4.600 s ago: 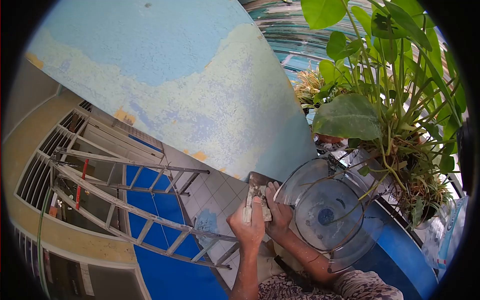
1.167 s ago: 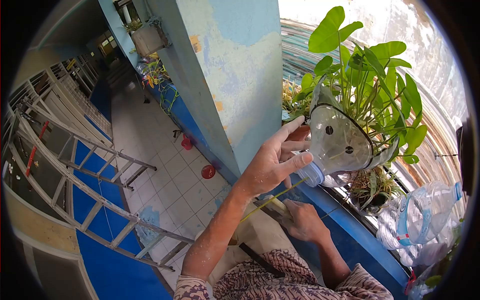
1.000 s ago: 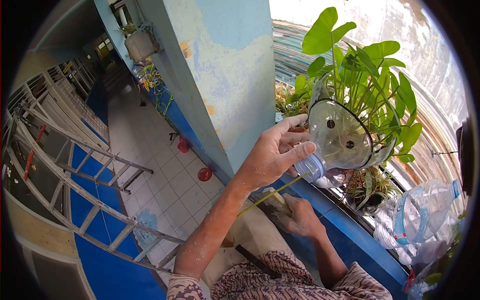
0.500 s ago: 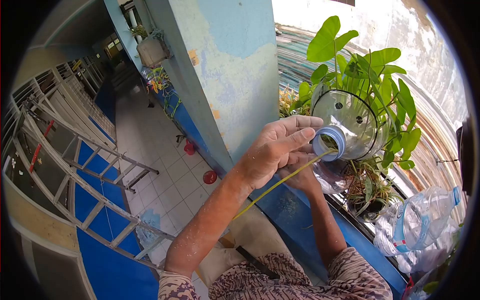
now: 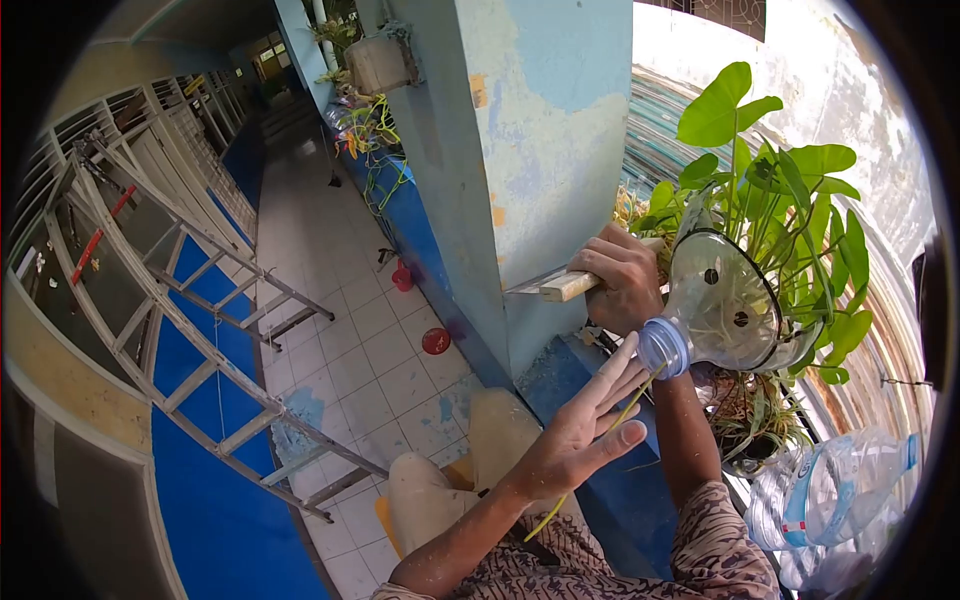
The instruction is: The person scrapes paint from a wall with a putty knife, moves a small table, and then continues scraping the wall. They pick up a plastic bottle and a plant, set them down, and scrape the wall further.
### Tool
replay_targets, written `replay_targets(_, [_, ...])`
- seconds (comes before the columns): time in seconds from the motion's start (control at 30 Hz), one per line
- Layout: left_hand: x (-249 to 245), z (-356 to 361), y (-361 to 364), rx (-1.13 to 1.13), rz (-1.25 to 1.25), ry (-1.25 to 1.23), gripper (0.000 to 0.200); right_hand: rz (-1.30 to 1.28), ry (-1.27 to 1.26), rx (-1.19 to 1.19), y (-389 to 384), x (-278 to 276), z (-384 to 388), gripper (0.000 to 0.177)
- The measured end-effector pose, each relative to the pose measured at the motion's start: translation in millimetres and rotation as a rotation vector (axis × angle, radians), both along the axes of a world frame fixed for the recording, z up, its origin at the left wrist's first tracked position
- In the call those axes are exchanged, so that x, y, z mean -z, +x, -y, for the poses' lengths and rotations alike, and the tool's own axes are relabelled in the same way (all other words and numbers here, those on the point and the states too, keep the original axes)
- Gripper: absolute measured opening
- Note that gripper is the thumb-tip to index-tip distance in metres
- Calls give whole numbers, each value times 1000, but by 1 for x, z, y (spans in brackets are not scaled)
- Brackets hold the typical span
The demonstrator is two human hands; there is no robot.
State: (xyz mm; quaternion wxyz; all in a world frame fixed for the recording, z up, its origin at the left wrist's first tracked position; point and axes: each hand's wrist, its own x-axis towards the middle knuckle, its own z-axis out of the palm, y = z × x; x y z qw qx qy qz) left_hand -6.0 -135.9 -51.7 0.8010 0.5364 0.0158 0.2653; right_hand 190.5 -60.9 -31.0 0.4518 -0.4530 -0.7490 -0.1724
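Beside the bottle (image 5: 725, 300) neck, the left hand (image 5: 590, 430) reaches with fingers long, thumb wide, holding nothing; fingertip contact unclear. Yellow-green stem (image 5: 590, 462), thin and curved, runs below the neck. Bottle clear, smooth, black-rimmed; ribbed blue neck faces lower left. Farther out, the right hand (image 5: 625, 280) wraps its fingers round the tool (image 5: 568, 287) at the pillar (image 5: 555, 150). Tool's long axis slants lower left to upper right, squared pale handle end pointing lower left, thin blade edge by the pillar. Pillar paint patchy, chipped. Beyond: rung ladder (image 5: 215, 360), square floor tiles (image 5: 365, 345).
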Motion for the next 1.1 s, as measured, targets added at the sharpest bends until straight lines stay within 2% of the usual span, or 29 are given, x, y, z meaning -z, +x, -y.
replay_targets(0.03, [9,-6,-7,-63,-22,32,87,9,31,19,-1,1,-3,26])
replay_targets(0.07, [17,-14,-17,-75,-23,32,87,16,66,39,-1,2,-7,26])
replay_targets(0.1, [23,-22,-27,-183,-112,21,76,30,133,25,-1,1,-11,25])
replay_targets(0.13, [29,-30,-36,-290,-201,8,66,30,132,16,0,-3,-12,25])
replay_targets(0.17, [36,-39,-44,-297,-202,2,66,45,97,42,2,-7,-11,25])
replay_targets(0.23, [48,-55,-56,-736,-280,157,50,53,72,55,3,-10,-14,26])
replay_targets(0.27, [52,-63,-61,-739,-281,144,50,56,61,50,2,-11,-14,26])
replay_targets(0.33, [54,-82,-65,-959,-349,349,43,134,31,62,0,-15,-15,27])
replay_targets(0.37, [48,-89,-61,-962,-352,340,43,135,24,57,-3,-17,-17,27])
replay_targets(0.43, [34,-101,-52,-1103,-295,787,49,183,33,43,-8,-18,-19,26])
replay_targets(0.57, [31,-121,-35,-1129,-348,958,61,224,-32,67,-7,-21,-18,25])
replay_targets(0.67, [38,-126,-28,-1163,-371,985,53,279,-83,50,-12,-1,-27,23])
replay_targets(0.73, [47,-131,-26,-1181,-384,1137,45,369,-64,-20,-15,22,-36,22])
replay_targets(0.8, [58,-131,-27,-1186,-376,1123,43,335,-31,-29,-14,23,-34,21])
replay_targets(0.9, [72,-128,-29,-1210,-397,971,46,117,84,11,-13,8,-27,24])
replay_targets(1.0, [79,-129,-23,-1267,-323,1021,41,149,133,60,-9,-4,-28,25])
replay_targets(1.1, [76,-133,-19,-1297,-298,941,34,146,175,69,-8,-5,-30,27])
